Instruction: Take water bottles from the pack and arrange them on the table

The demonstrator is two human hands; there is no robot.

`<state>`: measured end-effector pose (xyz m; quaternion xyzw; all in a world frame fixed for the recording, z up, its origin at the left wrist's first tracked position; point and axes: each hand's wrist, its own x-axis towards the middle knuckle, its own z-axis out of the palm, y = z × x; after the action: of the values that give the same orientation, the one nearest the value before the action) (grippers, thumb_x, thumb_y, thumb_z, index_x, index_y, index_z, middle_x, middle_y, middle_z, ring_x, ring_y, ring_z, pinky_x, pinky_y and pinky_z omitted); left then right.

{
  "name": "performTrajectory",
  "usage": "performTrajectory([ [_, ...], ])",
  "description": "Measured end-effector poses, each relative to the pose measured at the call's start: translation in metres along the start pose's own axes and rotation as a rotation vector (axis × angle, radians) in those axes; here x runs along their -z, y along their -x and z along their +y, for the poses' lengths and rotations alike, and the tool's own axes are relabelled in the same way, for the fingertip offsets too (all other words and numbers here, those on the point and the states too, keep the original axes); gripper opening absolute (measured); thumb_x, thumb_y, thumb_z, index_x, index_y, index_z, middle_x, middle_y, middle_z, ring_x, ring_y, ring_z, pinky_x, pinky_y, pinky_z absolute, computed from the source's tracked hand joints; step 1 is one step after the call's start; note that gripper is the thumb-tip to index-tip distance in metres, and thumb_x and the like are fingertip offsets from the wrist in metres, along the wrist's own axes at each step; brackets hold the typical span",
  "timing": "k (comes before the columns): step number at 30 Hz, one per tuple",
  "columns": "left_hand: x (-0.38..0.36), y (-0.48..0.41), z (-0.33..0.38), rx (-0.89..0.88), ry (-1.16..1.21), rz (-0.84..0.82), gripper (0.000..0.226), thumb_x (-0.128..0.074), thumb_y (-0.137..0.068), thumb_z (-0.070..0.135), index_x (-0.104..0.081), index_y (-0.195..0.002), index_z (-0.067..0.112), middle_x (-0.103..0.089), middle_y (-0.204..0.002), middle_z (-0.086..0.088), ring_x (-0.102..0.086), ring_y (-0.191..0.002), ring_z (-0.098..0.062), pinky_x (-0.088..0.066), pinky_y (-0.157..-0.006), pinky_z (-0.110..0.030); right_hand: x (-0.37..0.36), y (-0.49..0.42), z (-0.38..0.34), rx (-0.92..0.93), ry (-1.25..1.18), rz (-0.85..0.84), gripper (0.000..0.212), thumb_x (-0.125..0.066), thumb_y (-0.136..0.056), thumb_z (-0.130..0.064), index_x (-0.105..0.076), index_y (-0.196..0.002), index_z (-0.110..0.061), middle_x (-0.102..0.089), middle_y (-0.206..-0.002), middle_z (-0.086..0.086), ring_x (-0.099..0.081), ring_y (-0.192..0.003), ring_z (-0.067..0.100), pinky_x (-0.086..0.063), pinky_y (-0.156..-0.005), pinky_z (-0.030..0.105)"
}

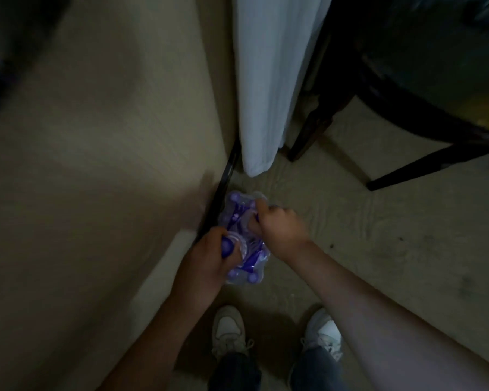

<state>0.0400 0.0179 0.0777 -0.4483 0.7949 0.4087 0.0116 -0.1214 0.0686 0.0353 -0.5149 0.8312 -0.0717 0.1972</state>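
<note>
down on the carpet [378, 235], just beside the desk [96, 136]: pack [244, 213], dim and blurred. curled round a purple-capped bottle [227, 246] with the left grip [206, 258]; hooked into the pack's wrap with the right grip [280, 230], fingertips hidden.

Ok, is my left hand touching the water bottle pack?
Touching. The head view shows the left hand curled round a purple-capped bottle in the pack.

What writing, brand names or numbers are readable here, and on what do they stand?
None can be read.
The pack of water bottles shows purple patches, perhaps labels, but they are too blurred and dim to read.
The white shoes show no legible mark.
</note>
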Motion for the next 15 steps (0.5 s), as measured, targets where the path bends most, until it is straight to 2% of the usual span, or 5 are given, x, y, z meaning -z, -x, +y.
performTrajectory([
  [2, 0.021, 0.001, 0.02, -0.027, 0.006, 0.02, 0.024, -0.062, -0.085, 0.038, -0.056, -0.098, 0.019, -0.059, -0.083, 0.003, -0.059, -0.075, -0.017, -0.039, -0.061, -0.027, 0.044, 0.012, -0.009, 0.015, -0.075, 0.007, 0.031, -0.043, -0.097, -0.033, -0.048, -0.113, -0.007, -0.066, -0.097, 0.018, -0.063, -0.085, 0.04, -0.043, -0.061, 0.037],
  [6, 0.065, 0.007, 0.078, -0.133, 0.036, 0.011, 0.023, -0.066, -0.081, 0.04, -0.051, -0.09, 0.025, -0.059, -0.071, 0.007, -0.058, -0.066, -0.005, -0.046, -0.057, -0.029, 0.14, 0.032, -0.011, -0.008, -0.152, 0.025, 0.029, -0.046, -0.097, -0.03, -0.045, -0.111, -0.004, -0.064, -0.095, 0.024, -0.06, -0.087, 0.043, -0.048, -0.067, 0.045],
  [8, 0.083, 0.009, 0.117, -0.194, 0.016, 0.01, 0.021, -0.069, -0.081, 0.034, -0.05, -0.088, 0.029, -0.06, -0.07, 0.005, -0.06, -0.064, -0.008, -0.048, -0.057, -0.031, 0.187, 0.043, -0.014, 0.012, -0.104, 0.16, 0.027, -0.048, -0.096, -0.028, -0.049, -0.107, -0.004, -0.065, -0.088, 0.023, -0.061, -0.08, 0.042, -0.049, -0.062, 0.046],
  [12, 0.116, 0.016, 0.2, -0.376, -0.134, -0.077, 0.024, -0.065, -0.083, 0.041, -0.041, -0.089, 0.041, -0.054, -0.075, 0.011, -0.053, -0.064, 0.001, -0.037, -0.054, -0.013, 0.273, 0.071, 0.002, 0.036, -0.153, 0.453, 0.02, -0.063, -0.087, -0.018, -0.054, -0.08, -0.002, -0.059, -0.061, 0.017, -0.057, -0.055, 0.035, -0.043, -0.045, 0.038],
  [15, 0.137, 0.014, 0.267, -0.558, -0.315, -0.074, 0.023, -0.052, -0.086, 0.052, -0.04, -0.098, 0.037, -0.05, -0.083, 0.012, -0.052, -0.067, -0.003, -0.038, -0.057, -0.014, 0.332, 0.089, 0.023, 0.041, -0.135, 0.57, 0.021, -0.051, -0.093, -0.026, -0.052, -0.079, -0.011, -0.057, -0.06, 0.005, -0.056, -0.06, 0.023, -0.047, -0.06, 0.038],
])
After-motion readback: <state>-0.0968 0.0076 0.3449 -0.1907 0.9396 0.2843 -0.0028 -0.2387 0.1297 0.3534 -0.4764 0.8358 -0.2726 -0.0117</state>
